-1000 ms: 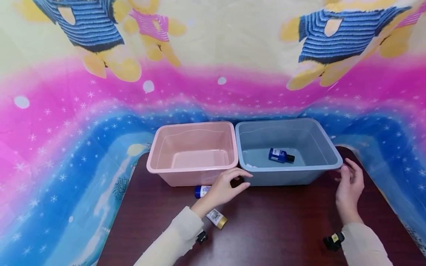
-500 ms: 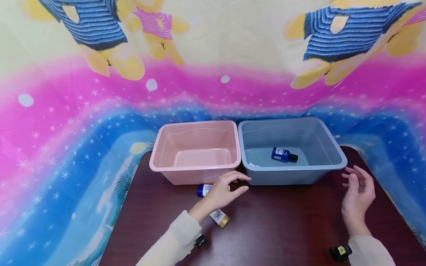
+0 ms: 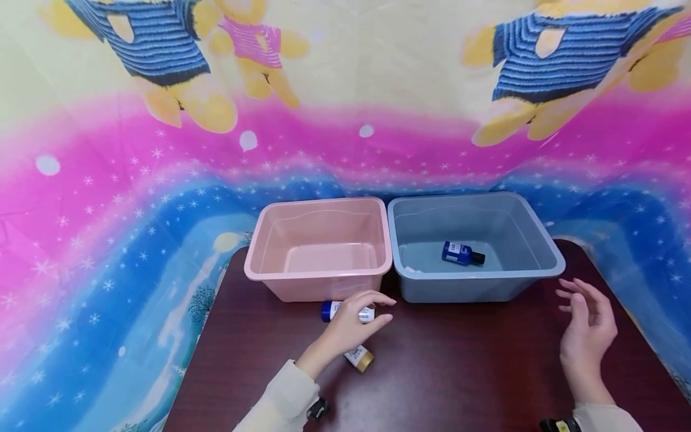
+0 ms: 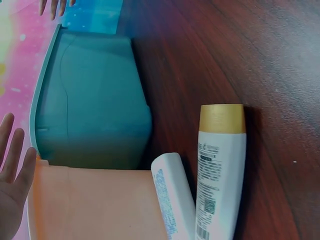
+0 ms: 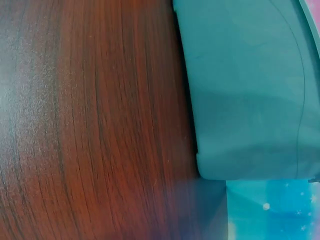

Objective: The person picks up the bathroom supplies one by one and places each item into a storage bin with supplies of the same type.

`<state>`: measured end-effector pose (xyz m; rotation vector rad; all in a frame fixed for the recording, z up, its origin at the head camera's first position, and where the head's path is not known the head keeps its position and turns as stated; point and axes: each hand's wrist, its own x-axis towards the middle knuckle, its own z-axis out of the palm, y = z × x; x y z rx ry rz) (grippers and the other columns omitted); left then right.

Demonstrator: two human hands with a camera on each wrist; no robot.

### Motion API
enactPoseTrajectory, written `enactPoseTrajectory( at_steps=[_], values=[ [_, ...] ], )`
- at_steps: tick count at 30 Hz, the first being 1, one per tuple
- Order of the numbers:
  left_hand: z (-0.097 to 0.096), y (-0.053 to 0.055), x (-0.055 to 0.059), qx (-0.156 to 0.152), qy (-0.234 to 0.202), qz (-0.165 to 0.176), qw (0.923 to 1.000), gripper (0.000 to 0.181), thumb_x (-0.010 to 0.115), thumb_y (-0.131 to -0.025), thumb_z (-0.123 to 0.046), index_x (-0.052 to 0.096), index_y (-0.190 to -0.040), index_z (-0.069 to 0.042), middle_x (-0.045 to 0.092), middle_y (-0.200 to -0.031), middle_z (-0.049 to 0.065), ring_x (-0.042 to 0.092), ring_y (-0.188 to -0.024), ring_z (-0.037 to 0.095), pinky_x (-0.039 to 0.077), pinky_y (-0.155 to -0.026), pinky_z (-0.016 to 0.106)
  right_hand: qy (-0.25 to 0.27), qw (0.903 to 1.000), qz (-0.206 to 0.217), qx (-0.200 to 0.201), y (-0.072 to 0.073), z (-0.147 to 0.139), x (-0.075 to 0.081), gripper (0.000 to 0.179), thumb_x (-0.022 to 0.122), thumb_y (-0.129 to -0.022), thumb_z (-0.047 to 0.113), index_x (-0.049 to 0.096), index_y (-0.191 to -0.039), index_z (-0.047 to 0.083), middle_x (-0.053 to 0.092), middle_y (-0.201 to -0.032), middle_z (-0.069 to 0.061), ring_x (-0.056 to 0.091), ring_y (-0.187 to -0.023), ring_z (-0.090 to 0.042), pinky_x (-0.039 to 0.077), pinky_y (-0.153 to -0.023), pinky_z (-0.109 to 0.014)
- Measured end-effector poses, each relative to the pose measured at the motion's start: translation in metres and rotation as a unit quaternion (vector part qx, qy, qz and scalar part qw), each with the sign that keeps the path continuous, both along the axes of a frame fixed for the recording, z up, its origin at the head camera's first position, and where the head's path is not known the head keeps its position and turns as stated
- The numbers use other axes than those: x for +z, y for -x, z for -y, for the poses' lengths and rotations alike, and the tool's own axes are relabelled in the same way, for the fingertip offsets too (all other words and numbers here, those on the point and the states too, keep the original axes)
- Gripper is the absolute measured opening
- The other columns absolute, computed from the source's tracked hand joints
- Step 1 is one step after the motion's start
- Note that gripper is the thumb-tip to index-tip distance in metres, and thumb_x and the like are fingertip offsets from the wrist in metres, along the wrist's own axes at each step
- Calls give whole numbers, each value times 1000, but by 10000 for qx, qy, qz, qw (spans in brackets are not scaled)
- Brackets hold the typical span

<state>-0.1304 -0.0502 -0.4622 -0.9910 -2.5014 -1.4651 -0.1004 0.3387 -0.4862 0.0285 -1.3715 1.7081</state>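
Head view: your left hand (image 3: 348, 324) hangs over the two bottles on the table (image 3: 459, 372), thumb and fingertips apart with nothing between them. The blue-capped bottle (image 3: 336, 308) lies on its side partly behind that hand, in front of the pink bin (image 3: 318, 276); whether it touches the wall, you can't tell. The gold-capped bottle (image 3: 358, 358) lies nearer you, at a slant, its upper end hidden by your wrist. The left wrist view shows both lying below your spread fingers, apart from them.

Your right hand (image 3: 588, 333) is loosely bent and holds nothing, just off the near right corner of the blue bin (image 3: 480, 275). In that bin a blue bottle (image 3: 462, 253) lies on its side, with a small white thing (image 3: 412, 270) mostly hidden by the near wall.

You appear to be reaching, with no grasp made. The next move seems to call for lowering your left hand and closing thumb and fingers across one bottle's body. The two lie close, so a wide grasp could nudge the other.
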Motion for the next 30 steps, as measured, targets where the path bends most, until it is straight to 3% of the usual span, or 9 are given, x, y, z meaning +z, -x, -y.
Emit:
enactPoseTrajectory(
  at_steps=[8, 15, 19, 23, 26, 30],
  values=[
    [12, -8, -7, 295, 80, 101, 9995, 25, 64, -88, -31, 64, -112, -27, 60, -111, -14, 53, -109, 5, 42, -93, 27, -352, 9973, 3, 638, -5, 12, 8, 26, 46, -88, -16, 49, -113, -22, 64, -107, -23, 64, -90, -20, 48, -73, -18],
    [24, -12, -9, 600, -75, 120, 9981, 25, 68, -86, -27, 65, -110, -27, 61, -108, -18, 53, -107, 4, 42, -92, 28, -1179, 9889, 250, 871, -9, 28, 25, 27, 44, -88, -18, 49, -114, -22, 63, -108, -23, 62, -94, -18, 46, -78, -18],
    [27, -13, -10, 618, -247, 44, 9978, 27, 70, -83, -19, 66, -109, -25, 62, -106, -17, 54, -105, 4, 43, -90, 28, -1384, 9845, 260, 1049, -8, 35, 32, 26, 44, -88, -18, 49, -113, -23, 62, -108, -23, 62, -95, -19, 45, -78, -18],
    [29, -16, -10, 586, -401, 89, 9974, 26, 70, -84, -22, 66, -109, -25, 63, -107, -15, 54, -103, 6, 44, -88, 32, -1495, 9808, 434, 1176, -5, 38, 32, 27, 44, -88, -18, 50, -113, -22, 61, -110, -24, 61, -97, -19, 45, -79, -18],
    [31, -17, -12, 607, -436, 145, 9971, 25, 69, -84, -26, 65, -109, -27, 63, -107, -15, 54, -103, 7, 45, -88, 33, -2062, 9672, 1020, 1073, -3, 40, 30, 29, 47, -88, -15, 52, -117, -16, 61, -113, -20, 59, -100, -15, 43, -83, -17],
    [33, -19, -12, 668, -393, 142, 9969, 24, 70, -83, -23, 67, -107, -22, 64, -106, -11, 55, -104, 11, 45, -88, 31, -2745, 9402, 1752, 1001, -2, 46, 34, 33, 51, -90, -8, 55, -122, -5, 61, -117, -12, 56, -105, -11, 40, -88, -16]
  ],
)
